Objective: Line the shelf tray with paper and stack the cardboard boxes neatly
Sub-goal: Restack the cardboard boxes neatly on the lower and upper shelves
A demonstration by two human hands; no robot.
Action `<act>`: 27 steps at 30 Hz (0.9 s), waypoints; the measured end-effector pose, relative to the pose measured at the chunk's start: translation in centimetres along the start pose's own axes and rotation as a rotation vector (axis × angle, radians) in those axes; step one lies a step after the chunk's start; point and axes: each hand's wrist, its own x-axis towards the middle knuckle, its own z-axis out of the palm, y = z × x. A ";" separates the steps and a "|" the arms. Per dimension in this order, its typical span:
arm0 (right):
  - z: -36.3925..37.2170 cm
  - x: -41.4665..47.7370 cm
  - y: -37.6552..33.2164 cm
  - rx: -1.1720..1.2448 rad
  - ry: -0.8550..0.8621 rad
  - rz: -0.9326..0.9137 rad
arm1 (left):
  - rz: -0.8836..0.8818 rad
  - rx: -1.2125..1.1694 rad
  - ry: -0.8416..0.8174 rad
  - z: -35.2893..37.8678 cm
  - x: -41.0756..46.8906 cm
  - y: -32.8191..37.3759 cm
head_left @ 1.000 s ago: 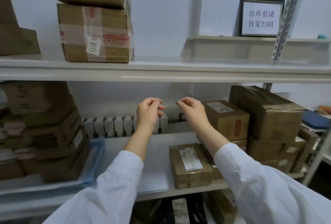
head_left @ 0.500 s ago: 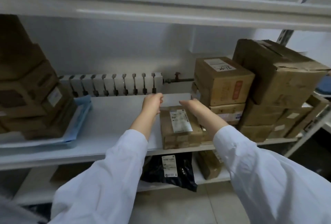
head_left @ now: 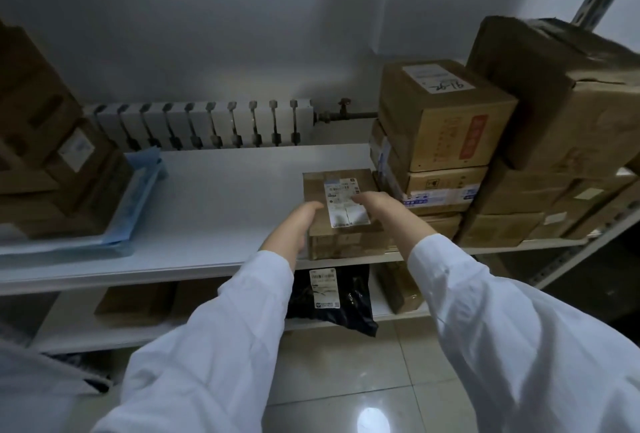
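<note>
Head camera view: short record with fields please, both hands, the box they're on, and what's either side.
left hand: against the left edge of the small brown cardboard box; grip unclear
right hand: lies on the box's top, fingers on its white label
box: flat on the white shelf, near its front edge
right of box: stack of brown cardboard boxes
left of box: blue paper sheet under other boxes

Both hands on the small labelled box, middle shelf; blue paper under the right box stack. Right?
No. In the head view the blue paper lies under the left box stack, not the right one. Left hand and right hand are on the small labelled box, middle shelf.
</note>
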 end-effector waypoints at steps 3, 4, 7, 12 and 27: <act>-0.2 -0.1 -0.1 -0.004 -0.030 0.011 | 0.008 0.051 -0.008 0.2 0.4 -0.3; -0.4 -0.3 -0.1 -0.002 -0.041 0.016 | 0.022 0.082 0.005 0.2 0.5 -0.3; -0.9 -0.8 0.0 0.032 -0.038 0.018 | 0.053 0.164 0.068 -0.5 1.1 -0.6; -1.0 -1.2 -0.2 0.123 -0.019 -0.026 | 0.158 0.120 0.112 -1.9 1.0 -0.2; -0.4 -10.6 -7.0 0.566 0.146 -0.356 | 0.585 -0.049 0.016 -8.6 -10.7 6.4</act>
